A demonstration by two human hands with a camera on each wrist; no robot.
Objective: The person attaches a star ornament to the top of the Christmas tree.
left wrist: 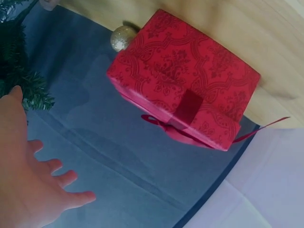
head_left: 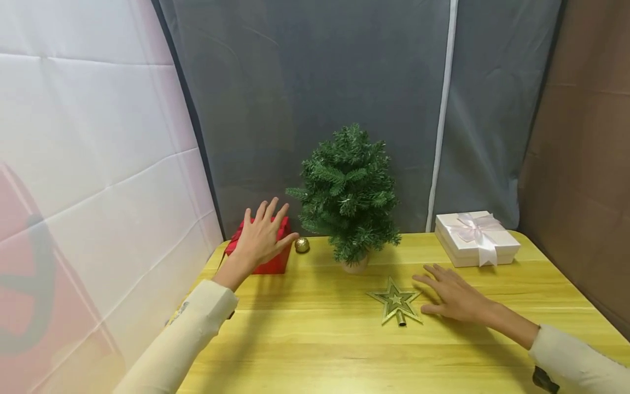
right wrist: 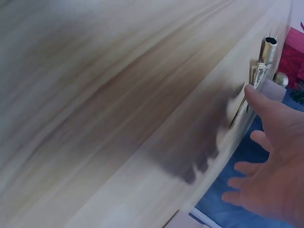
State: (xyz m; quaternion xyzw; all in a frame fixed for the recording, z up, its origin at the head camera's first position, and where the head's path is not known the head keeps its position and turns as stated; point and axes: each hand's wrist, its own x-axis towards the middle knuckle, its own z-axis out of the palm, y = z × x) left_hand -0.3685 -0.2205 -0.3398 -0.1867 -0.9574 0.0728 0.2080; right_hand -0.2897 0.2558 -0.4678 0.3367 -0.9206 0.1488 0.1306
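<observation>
Left hand [head_left: 260,239], splayed, partly masks the red box [head_left: 272,265] in the head view, but the left wrist view shows them apart! Right hand [head_left: 451,295], fingers loose, beside the gold star [head_left: 396,300]; bare desk [head_left: 315,350] in front, box at far-left edge.

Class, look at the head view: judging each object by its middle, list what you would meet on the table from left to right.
Red gift box, gold ball, small green tree, gold star, white gift box.
</observation>
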